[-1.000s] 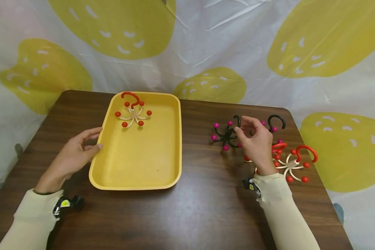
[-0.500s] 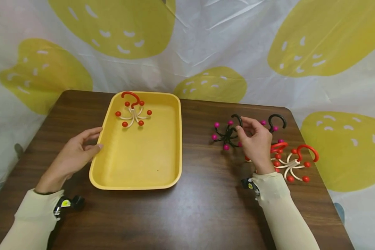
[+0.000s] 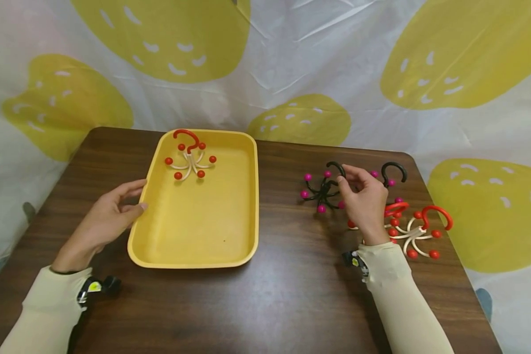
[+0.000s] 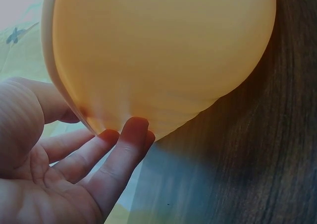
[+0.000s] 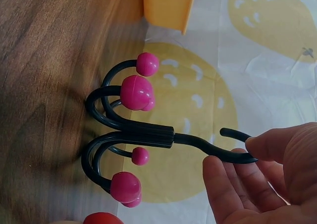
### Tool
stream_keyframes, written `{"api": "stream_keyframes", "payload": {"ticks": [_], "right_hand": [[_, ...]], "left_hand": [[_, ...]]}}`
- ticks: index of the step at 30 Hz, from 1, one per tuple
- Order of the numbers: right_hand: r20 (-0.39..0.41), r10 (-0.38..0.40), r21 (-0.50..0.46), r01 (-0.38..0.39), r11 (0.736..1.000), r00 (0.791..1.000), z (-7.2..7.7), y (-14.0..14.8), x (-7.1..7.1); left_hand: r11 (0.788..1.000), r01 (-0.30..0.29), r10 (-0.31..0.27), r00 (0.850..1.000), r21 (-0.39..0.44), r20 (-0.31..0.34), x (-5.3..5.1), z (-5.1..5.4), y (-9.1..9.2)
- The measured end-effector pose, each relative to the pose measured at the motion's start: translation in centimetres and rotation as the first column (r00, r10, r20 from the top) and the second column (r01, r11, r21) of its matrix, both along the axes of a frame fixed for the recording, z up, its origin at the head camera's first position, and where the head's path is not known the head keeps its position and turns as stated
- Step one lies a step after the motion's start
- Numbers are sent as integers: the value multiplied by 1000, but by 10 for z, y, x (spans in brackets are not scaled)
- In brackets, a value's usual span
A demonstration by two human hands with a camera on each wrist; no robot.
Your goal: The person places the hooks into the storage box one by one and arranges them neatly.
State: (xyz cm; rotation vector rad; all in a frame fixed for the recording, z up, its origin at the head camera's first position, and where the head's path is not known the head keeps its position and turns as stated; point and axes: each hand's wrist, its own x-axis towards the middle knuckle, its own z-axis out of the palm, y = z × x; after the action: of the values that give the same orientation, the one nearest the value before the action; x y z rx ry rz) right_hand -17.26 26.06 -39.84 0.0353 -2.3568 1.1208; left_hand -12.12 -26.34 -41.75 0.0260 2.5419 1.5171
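Note:
In the head view, the left hand [image 3: 103,221] touches the left side of a yellow tray [image 3: 254,206] with thumb and fingertips; the left wrist view has its fairly straight fingers against the tray wall [image 4: 168,50]. A cream rack with red balls and a red hook [image 3: 191,160] lies in the tray's far left corner. At the right, the right hand [image 3: 365,204] pinches the hook of a black rack with magenta balls [image 3: 323,192]. The right wrist view shows thumb and fingers around the hook's curve, with the rack's stem [image 5: 161,136] extending away from them.
Another black rack [image 3: 394,172] with magenta balls stands behind the right hand, partly hidden. Cream racks with red balls [image 3: 415,235] sit close together beside the right forearm. A patterned sheet [image 3: 230,103] hangs behind the brown table [image 3: 283,275].
The held black hook has turned slightly, its curve showing wider beside the right fingertips. The right hand has shifted only slightly; the left hand stays at the tray's side.

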Motion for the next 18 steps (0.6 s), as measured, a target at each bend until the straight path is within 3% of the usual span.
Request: {"api": "stream_keyframes", "payload": {"ticks": [18], "right_hand": [[-27,-14,6,14,1000,1000,8,1,-1]], "left_hand": [[1000,7,-7,1000,31,-12,-3,-3,-1]]}}
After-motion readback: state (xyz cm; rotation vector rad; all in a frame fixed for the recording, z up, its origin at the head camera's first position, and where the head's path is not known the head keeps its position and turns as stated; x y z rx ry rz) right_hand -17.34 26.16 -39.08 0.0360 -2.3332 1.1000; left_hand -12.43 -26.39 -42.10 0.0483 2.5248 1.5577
